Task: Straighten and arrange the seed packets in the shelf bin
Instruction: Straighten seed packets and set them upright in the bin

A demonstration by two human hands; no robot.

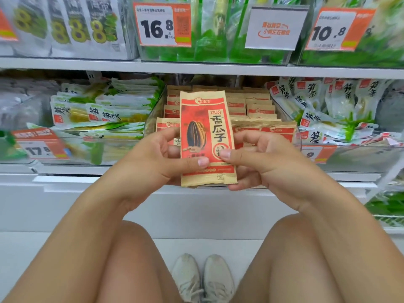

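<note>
While both hands pinch it, upright red-tan seed packet (206, 136), sunflower-seed picture, perhaps slightly creased.

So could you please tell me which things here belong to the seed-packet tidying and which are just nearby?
Job:
held seed packet, pinched by left hand and right hand
seed packets in the bin

Nearby:
green bamboo-shoot packs
price tag 16.8
shoes

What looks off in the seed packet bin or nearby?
One seed packet is out of the bin, gripped upright by left hand and right hand. Packets in the bin stand in fairly even rows. The green-and-white packets in the bin to the left lie askew in a loose heap.
</note>
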